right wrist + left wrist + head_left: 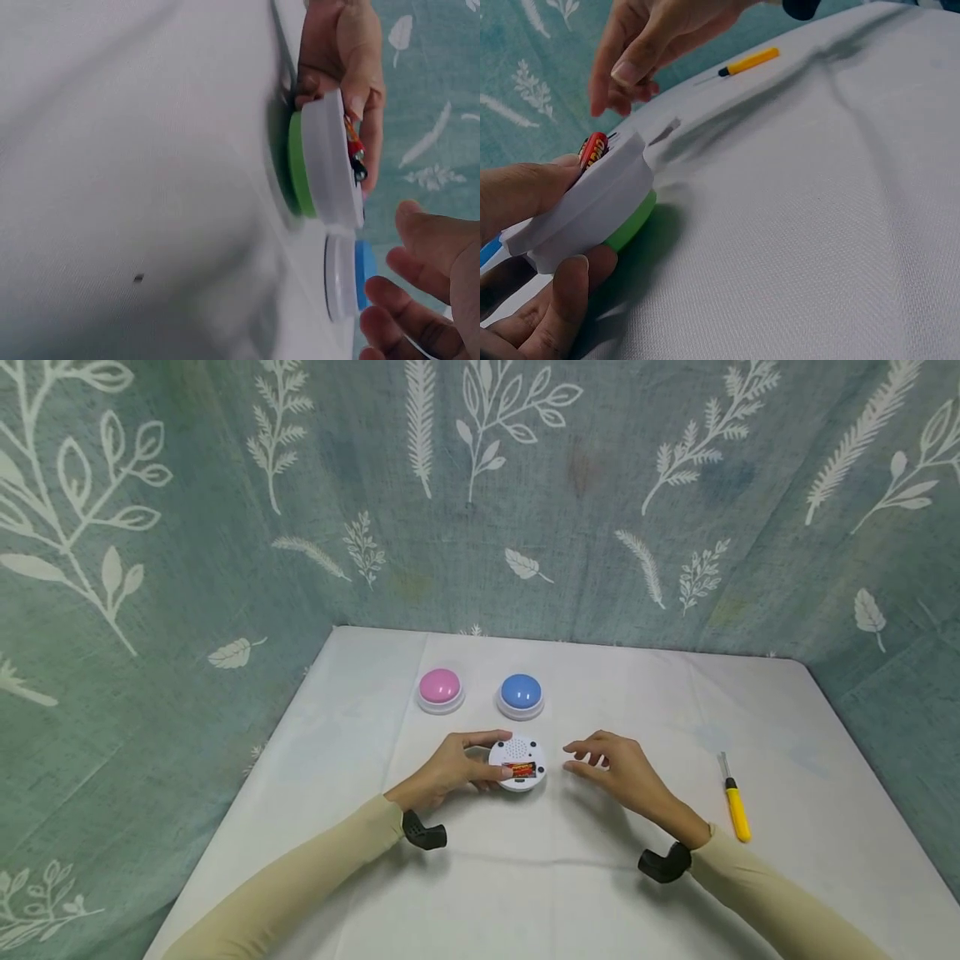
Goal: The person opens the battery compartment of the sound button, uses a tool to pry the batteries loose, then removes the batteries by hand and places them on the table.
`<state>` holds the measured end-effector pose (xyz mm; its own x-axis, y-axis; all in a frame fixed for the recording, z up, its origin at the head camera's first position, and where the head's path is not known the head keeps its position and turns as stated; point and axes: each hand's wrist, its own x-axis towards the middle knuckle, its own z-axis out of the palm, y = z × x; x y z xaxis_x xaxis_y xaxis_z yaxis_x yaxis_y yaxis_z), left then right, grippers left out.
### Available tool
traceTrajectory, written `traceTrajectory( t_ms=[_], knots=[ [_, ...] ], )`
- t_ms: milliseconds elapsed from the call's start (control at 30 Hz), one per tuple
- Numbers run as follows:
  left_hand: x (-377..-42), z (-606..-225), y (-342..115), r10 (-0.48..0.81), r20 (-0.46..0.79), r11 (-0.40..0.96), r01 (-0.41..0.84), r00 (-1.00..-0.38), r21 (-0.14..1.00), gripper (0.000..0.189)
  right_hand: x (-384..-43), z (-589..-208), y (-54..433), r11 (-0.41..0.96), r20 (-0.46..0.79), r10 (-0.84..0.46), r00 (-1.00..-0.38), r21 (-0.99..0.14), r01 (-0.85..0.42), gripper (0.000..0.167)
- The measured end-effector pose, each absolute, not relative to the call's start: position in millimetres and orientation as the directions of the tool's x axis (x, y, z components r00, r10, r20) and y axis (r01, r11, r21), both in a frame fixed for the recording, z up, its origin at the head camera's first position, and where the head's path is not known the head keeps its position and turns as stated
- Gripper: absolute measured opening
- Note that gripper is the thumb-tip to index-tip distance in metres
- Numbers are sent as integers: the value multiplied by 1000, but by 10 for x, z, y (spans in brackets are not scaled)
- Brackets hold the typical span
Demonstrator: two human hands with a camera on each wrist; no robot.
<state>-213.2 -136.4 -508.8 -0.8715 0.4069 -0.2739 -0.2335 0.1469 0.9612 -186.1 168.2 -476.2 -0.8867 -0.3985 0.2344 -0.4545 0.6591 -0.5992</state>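
Showing batteries (pixel 522 770): white, green-domed button (pixel 516 749)

I'm finding free white cloth (pixel 517 902) at bottom centre and a gap below mid-frame between right hand (pixel 618 770) and white device (pixel 517 749), whose left side the left hand (pixel 456 765) is blocking; pink button (pixel 439 686) and blue button (pixel 521 692) are obstructing the centre, yellow-handled tool (pixel 737 810) the lower right.

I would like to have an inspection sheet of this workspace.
Surface: white cloth-covered table, creased.
Job's things: white round plastic button with green dome, upside down; red-labelled battery in its underside.
Clutter: white round pink-domed button, similar blue-domed button, yellow-handled screwdriver.
Grips: left grip holds the upside-down button; right grip, apart from it, holds nothing.
Cables: nothing seen.
Surroundings: grey-green leaf-printed fabric.
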Motion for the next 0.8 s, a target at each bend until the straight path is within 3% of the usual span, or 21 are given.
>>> traceTrajectory(
  t_ms=[800],
  knots=[
    [-2089, -5071, -1400, 431, -241, 153, -193, -869, 969, 62, -1936, -4748, 1278, 610, 186, -507, -842, -613, -503, 16]
  ],
)
